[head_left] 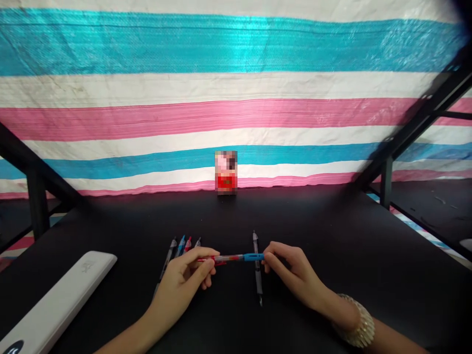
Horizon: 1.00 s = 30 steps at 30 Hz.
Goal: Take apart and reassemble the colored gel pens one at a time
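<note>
A pen (pixel 232 257) with a clear barrel, a red part at its left end and a blue part at its right is held level between both hands. My left hand (pixel 186 275) is closed round the red end. With thumb and finger, my right hand (pixel 289 268) pinches the blue end. Beneath the held pen, a grey and clear pen (pixel 258 280) lies lengthwise on the black table. Beyond my left hand lie several more pens, among them a grey one (pixel 170 253), a blue one (pixel 180 246) and a red one (pixel 188 244), partly hidden by that hand.
A long white case (pixel 62 300) rests on the table (pixel 147 216) at the left. At the back edge stands a small blurred item with a red lower part (pixel 226 182). Black metal bars (pixel 401 132) flank both sides, and a striped tarp (pixel 184 118) hangs behind.
</note>
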{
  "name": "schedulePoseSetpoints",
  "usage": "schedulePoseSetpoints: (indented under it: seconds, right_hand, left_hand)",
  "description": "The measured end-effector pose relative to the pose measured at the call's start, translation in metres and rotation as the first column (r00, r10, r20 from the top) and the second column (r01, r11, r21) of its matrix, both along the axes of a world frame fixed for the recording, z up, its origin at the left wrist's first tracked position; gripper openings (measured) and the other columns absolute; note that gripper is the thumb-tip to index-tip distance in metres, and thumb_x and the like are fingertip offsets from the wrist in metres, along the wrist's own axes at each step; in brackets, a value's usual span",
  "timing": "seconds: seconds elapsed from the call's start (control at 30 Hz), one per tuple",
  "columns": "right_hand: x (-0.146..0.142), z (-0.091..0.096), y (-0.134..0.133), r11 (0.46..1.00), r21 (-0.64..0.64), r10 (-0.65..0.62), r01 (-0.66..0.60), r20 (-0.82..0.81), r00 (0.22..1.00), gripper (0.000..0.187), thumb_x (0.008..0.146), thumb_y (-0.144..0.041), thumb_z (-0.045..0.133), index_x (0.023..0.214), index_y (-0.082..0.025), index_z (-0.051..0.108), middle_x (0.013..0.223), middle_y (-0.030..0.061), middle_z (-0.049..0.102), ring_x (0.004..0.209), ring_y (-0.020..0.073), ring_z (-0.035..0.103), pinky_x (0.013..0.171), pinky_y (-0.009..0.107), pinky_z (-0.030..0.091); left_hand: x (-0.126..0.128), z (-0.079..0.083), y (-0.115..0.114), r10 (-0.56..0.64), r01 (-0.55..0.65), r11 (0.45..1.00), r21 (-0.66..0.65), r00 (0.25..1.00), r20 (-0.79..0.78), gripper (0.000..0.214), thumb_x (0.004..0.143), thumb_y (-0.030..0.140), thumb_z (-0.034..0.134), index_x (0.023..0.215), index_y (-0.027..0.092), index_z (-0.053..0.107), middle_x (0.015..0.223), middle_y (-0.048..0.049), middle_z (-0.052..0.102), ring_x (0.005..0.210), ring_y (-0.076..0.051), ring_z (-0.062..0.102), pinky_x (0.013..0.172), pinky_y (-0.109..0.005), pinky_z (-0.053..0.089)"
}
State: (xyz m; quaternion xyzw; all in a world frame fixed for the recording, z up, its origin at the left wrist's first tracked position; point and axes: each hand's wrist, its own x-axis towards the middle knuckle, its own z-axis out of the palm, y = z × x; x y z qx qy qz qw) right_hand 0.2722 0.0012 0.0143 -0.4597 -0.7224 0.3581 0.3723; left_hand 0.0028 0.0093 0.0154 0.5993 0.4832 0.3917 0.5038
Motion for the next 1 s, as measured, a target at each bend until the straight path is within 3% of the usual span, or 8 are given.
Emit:
schedulePoseSetpoints:
  seconds: [0.13, 0.3, 0.43, 0.6, 0.73, 0.87, 1.0]
  right_hand:
    - [0.0004, 0.0008, -0.0003, 0.999, -0.034, -0.018, 0.017, -0.014, 1.000, 0.026, 0.100, -0.041, 0.055, 0.090, -0.019, 0.065, 0.075, 0.0001, 0.061, 0.064, 0.0147, 0.052, 0.060, 0.026, 0.043]
    - [0.0003, -0.0016, 0.0008, 0.994, -0.106, 0.015, -0.020, -0.045, 0.999, 0.041, 0.103, -0.043, 0.047, 0.073, -0.019, 0.059, 0.069, -0.0004, 0.058, 0.063, 0.0142, 0.052, 0.059, 0.026, 0.042]
    - [0.0001, -0.0027, 0.0020, 0.994, -0.107, -0.007, 0.000, -0.069, 0.998, 0.029, 0.099, -0.045, 0.058, 0.086, -0.020, 0.064, 0.077, -0.0001, 0.061, 0.067, 0.0150, 0.053, 0.061, 0.026, 0.043]
    - [0.0010, -0.0048, 0.0025, 0.988, -0.149, 0.027, -0.039, -0.080, 0.996, 0.043, 0.103, -0.047, 0.048, 0.073, -0.019, 0.061, 0.070, -0.0002, 0.059, 0.064, 0.0143, 0.052, 0.060, 0.026, 0.042]
    - [0.0017, -0.0062, 0.0034, 0.987, -0.160, 0.015, -0.033, -0.108, 0.994, 0.029, 0.099, -0.045, 0.058, 0.085, -0.020, 0.063, 0.077, -0.0008, 0.060, 0.069, 0.0145, 0.054, 0.063, 0.025, 0.042]
    - [0.0016, -0.0070, 0.0041, 0.978, -0.201, 0.028, -0.050, -0.113, 0.993, 0.041, 0.104, -0.045, 0.050, 0.075, -0.018, 0.061, 0.071, -0.0010, 0.058, 0.065, 0.0130, 0.052, 0.060, 0.024, 0.040]
    - [0.0007, -0.0055, 0.0040, 0.977, -0.212, 0.005, -0.036, -0.145, 0.989, 0.029, 0.097, -0.045, 0.062, 0.085, -0.019, 0.064, 0.075, -0.0011, 0.060, 0.068, 0.0139, 0.053, 0.063, 0.025, 0.041]
  left_hand:
    - [0.0009, -0.0002, 0.0005, 0.016, -0.016, 1.000, -0.007, 1.000, 0.002, 0.025, 0.088, 0.038, 0.065, 0.098, 0.016, 0.074, 0.068, -0.0008, 0.067, 0.054, -0.013, 0.063, 0.052, -0.023, 0.051]
    - [0.0020, -0.0018, 0.0002, 0.001, -0.001, 1.000, -0.002, 1.000, 0.014, 0.025, 0.088, 0.037, 0.064, 0.099, 0.016, 0.074, 0.068, -0.0009, 0.066, 0.055, -0.013, 0.063, 0.052, -0.023, 0.050]
    - [0.0015, -0.0004, -0.0001, 0.012, -0.012, 1.000, 0.004, 1.000, 0.007, 0.024, 0.088, 0.036, 0.064, 0.098, 0.016, 0.073, 0.067, -0.0002, 0.066, 0.054, -0.013, 0.062, 0.052, -0.023, 0.050]
    - [0.0008, 0.0002, 0.0002, 0.016, -0.016, 1.000, 0.008, 1.000, 0.016, 0.024, 0.089, 0.036, 0.063, 0.099, 0.017, 0.073, 0.067, 0.0001, 0.065, 0.055, -0.013, 0.062, 0.053, -0.023, 0.049]
    - [0.0009, -0.0007, 0.0003, 0.028, -0.028, 1.000, 0.005, 0.999, 0.018, 0.025, 0.089, 0.038, 0.063, 0.098, 0.016, 0.072, 0.067, 0.0003, 0.064, 0.055, -0.013, 0.061, 0.053, -0.024, 0.050]
    - [0.0002, -0.0011, -0.0009, 0.037, -0.037, 0.999, 0.001, 0.999, 0.018, 0.025, 0.090, 0.037, 0.062, 0.099, 0.017, 0.073, 0.068, -0.0002, 0.065, 0.055, -0.014, 0.061, 0.053, -0.024, 0.049]
    - [-0.0004, -0.0007, -0.0013, 0.047, -0.047, 0.999, 0.023, 0.999, 0.028, 0.024, 0.089, 0.036, 0.062, 0.099, 0.017, 0.073, 0.065, 0.0006, 0.063, 0.054, -0.014, 0.061, 0.053, -0.023, 0.049]
